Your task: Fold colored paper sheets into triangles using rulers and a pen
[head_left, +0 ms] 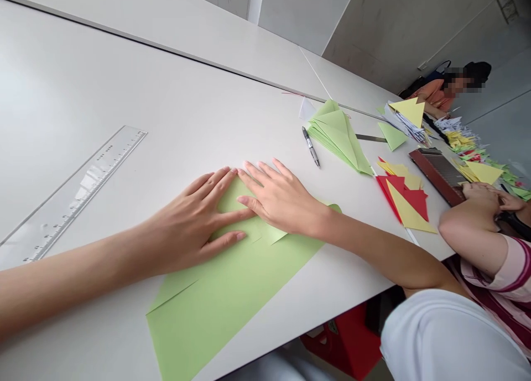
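Observation:
My left hand and my right hand lie flat, fingers spread, on a sheet of light green paper. Their fingertips nearly meet over a folded flap of the sheet. The sheet lies at a slant on a white table, and its lower corner runs past the table edge. A clear plastic ruler lies to the left of my left hand. Beyond my right hand are a black-and-silver pen and a stack of folded green paper triangles.
Red and yellow paper triangles, a brown box and heaps of paper pieces lie at the right. A person in a striped top has forearms on the table. Another person in orange sits farther along.

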Demonstrator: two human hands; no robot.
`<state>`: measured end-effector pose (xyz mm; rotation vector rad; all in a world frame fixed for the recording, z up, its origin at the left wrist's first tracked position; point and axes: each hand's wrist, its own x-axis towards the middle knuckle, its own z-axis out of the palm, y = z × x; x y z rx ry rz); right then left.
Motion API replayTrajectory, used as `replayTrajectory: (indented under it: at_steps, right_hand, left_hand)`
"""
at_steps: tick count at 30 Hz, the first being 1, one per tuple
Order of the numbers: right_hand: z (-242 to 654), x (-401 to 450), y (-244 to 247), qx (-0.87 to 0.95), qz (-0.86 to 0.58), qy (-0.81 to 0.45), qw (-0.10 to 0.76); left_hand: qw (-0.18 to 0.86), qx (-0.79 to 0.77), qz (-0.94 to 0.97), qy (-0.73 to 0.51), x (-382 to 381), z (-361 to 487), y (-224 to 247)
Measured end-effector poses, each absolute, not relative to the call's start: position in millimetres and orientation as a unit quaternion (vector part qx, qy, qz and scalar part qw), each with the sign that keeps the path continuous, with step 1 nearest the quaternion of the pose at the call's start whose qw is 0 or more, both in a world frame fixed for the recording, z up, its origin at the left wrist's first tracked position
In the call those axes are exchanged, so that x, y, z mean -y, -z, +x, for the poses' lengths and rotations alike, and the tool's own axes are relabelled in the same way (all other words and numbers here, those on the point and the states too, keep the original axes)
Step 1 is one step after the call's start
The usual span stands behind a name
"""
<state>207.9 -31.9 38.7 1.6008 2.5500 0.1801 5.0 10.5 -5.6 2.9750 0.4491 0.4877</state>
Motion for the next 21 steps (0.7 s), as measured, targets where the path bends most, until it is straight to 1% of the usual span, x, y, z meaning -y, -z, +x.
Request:
replayTrajectory:
  at_steps: [5, 14, 21]
  right_hand:
    - [206.1, 38.7, -38.0, -0.835, 0.535, -0.109, 0.064]
    - [239.8, 76.4, -36.9, -0.804, 0.570, -0.148, 0.087]
    - [270.0, 108.7, -29.3, -0.767, 0.616, -0.161, 0.080]
  left_hand:
    - [0.034, -0.150, 0.973, -0.170, -13.2, 3.2, 9.5]
    - [0.016, -0.152, 0.975, -0.160, -15.0, 5.4, 6.0]
    - [0.023, -0.155, 0.974, -0.166, -14.8, 4.3, 4.5]
